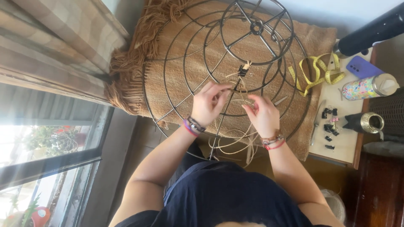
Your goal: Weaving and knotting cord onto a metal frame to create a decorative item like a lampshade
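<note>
So the pale cane strands (235, 141) are pinched between the fingers of both hands right at the middle of the frame, up against a ring of the wire frame (227, 63). The left hand (209, 103) is closed on the strands, thumb and fingertips pressed together just left of a dark spoke. The right hand (263, 113) is curled shut on the same bundle a bit lower and to the right. The loose ends are looped down below the wrists, toward the lower middle.

A small black clip (243, 70) is seen clamped on the wire just above the fingertips, with short strand ends sticking out of it.

The frame is laid on a fringed tan mat (176, 46) filling the upper middle. A white tray (343, 145) is set at the right edge of the mat, with a scatter of black clips (329, 126) in it plus a metal tool (316, 122); a yellow tape measure (315, 71) is draped across its upper corner. A purple phone (362, 67), a speckled bottle (368, 87) and a metal cup (370, 122) are lined up at the far right.

Both forearms are reached up from the bottom, elbows out, wrists bent inward, bracelets (192, 126) worn on each.
</note>
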